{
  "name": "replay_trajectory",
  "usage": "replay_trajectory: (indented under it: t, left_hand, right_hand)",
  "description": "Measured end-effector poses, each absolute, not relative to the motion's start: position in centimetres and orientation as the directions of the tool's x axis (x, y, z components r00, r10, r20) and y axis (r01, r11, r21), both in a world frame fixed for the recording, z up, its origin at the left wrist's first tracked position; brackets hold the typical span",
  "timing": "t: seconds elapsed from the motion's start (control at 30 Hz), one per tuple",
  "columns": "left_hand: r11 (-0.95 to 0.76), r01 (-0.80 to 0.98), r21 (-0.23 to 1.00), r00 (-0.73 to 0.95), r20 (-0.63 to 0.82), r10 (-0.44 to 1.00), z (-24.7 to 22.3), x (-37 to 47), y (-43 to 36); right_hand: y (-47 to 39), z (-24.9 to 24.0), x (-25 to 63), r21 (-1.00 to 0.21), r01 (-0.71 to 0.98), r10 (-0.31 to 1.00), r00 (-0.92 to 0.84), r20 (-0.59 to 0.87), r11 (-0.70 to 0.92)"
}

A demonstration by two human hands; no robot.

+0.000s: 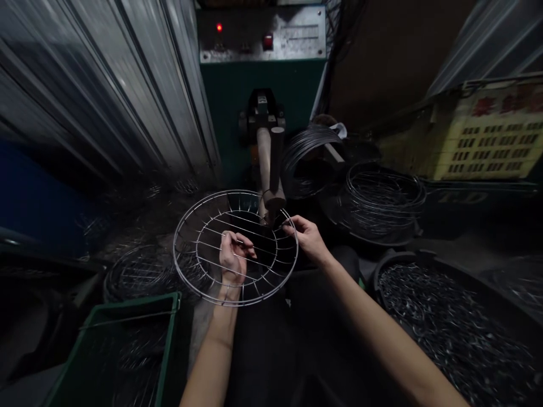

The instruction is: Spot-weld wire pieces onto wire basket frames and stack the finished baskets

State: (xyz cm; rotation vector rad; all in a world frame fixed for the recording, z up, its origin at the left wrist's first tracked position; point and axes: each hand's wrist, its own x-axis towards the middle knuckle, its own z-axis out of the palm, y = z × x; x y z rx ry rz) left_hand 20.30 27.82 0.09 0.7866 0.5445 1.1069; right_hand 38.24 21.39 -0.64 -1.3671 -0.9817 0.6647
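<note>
A round wire basket [203, 295], with two rings joined by short spokes and parallel wires across the middle, is held tilted under the welding machine's rod-like electrode arm [265, 164]. My left hand [233, 257] is beneath the basket, palm up, its fingers curled at the cross wires. At the far right edge of the basket my right hand [309, 238] is closed in a pinch on what looks like a short piece of wire [285, 224], close to the electrode tip. The fingertips of my right hand are partly hidden by the rim.
A green machine panel [263, 37] with a lit red lamp stands ahead. Wire coils [311, 147] and a pan of wire rings [384, 198] lie right of it. A tub of short metal pieces [458, 328], a yellow crate [492, 135] and a green bin [172, 316] surround me.
</note>
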Motion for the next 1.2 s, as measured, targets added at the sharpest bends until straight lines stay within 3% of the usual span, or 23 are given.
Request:
replay_trajectory:
  t: [0.5, 0.67, 1.2]
  left_hand:
    - [0.229, -0.558, 0.798, 0.355, -0.021, 0.935, -0.2, 20.3, 27.3]
    - [0.139, -0.596, 0.791, 0.237, 0.008, 0.971, -0.4, 20.8, 26.1]
    - [0.034, -0.607, 0.794, 0.148, 0.070, 0.987, -0.5, 21.9, 28.3]
  right_hand:
    - [19.1, -1.4, 39.1, -0.989, 0.088, 0.877, 0.457, 0.146, 0.119]
    - [18.7, -0.9, 38.7, -0.988, 0.138, 0.891, 0.437, 0.121, 0.067]
    - [22.9, -0.7, 38.4, -0.975, 0.148, 0.853, 0.476, 0.215, 0.164]
